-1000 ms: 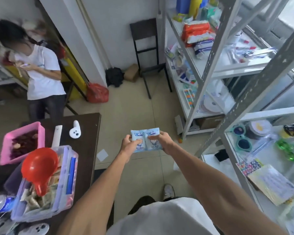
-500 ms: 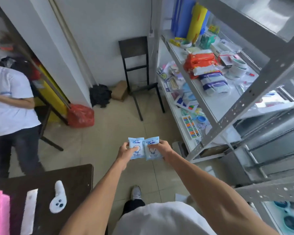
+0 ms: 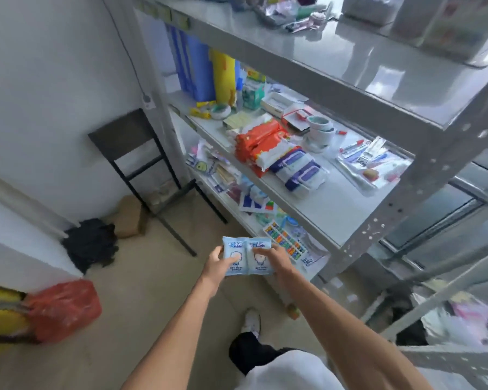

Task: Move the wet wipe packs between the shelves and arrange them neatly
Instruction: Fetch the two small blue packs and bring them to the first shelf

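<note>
We carry two blue wipe packs [image 3: 248, 256] edge to edge, left hand [image 3: 214, 267] and right hand [image 3: 279, 263] each gripping one, low before the middle shelf [image 3: 335, 209] (bare patch nearest us); we should set them flat there.

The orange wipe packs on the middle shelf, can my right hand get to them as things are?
Probably not yet. The right hand is holding a blue wipe pack, and the orange wipe packs lie well ahead on the shelf, though nothing blocks their front.
</note>
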`<state>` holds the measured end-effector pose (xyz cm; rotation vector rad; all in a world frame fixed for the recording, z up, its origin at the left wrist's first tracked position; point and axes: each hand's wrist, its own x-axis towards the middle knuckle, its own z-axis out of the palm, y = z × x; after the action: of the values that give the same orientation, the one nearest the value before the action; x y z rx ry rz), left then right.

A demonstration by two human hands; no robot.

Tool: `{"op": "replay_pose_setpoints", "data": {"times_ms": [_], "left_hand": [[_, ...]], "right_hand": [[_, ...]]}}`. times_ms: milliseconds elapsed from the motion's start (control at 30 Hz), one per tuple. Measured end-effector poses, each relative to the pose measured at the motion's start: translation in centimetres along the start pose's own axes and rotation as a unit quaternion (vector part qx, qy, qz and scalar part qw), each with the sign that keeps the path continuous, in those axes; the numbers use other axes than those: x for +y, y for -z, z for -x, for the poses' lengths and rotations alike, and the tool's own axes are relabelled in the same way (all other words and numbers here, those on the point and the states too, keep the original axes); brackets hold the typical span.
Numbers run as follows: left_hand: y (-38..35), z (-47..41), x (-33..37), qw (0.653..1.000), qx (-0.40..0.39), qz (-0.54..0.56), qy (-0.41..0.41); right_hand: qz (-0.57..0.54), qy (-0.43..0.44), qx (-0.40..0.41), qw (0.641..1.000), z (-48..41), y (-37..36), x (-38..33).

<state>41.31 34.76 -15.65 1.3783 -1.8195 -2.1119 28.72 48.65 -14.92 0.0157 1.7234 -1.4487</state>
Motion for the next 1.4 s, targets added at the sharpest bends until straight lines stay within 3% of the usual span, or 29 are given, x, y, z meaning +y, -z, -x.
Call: {"op": "replay_pose_setpoints", "data": {"times_ms": [200, 400, 533, 633, 700, 767, 867, 933, 1133, 1400], "left_hand": [[-7.9, -7.3, 11.5, 0.974, -0.167, -0.142, -0.050], [-18.0, -11.8, 16.9, 0.930, -0.246, -0.251, -0.105], [-22.9, -12.5, 18.6, 0.889, -0.260, -0.345, -0.154], [-25.4, -13.4, 19.0, 0.856, -0.277, -0.399, -0.178], [-26.1, -14.0, 19.0, 0.806, -0.277, -0.478, -0.211], [-26.3, -14.5, 18.9, 0.714, -0.268, -0.582, -0.283], [-26.5, -14.8, 18.3, 0.538, -0.258, -0.691, -0.408], [-26.4, -15.0, 17.4, 0.481, -0.280, -0.726, -0.404], [-25.8, -15.5, 16.7, 0.445, -0.322, -0.749, -0.370], [-26.0, -14.0, 17.1, 0.484, -0.320, -0.748, -0.322]], "right_hand": [[-0.123, 0.061, 0.187, 0.973, -5.5, 5.4, -4.7], [-0.241, 0.058, 0.334, 0.909, -7.9, 10.2, -5.6], [-0.205, 0.019, 0.478, 0.854, -9.3, 12.0, -6.3], [-0.159, 0.006, 0.540, 0.827, -9.8, 13.4, -7.5], [-0.103, -0.015, 0.562, 0.820, -9.7, 14.3, -8.3], [-0.053, -0.045, 0.565, 0.822, -9.6, 15.2, -8.7], [0.020, -0.083, 0.561, 0.823, -10.2, 15.7, -8.5], [0.058, -0.099, 0.576, 0.810, -10.9, 15.6, -7.9], [0.157, -0.162, 0.591, 0.774, -11.3, 14.4, -8.1], [0.194, -0.157, 0.568, 0.784, -12.2, 14.4, -8.8]]}}
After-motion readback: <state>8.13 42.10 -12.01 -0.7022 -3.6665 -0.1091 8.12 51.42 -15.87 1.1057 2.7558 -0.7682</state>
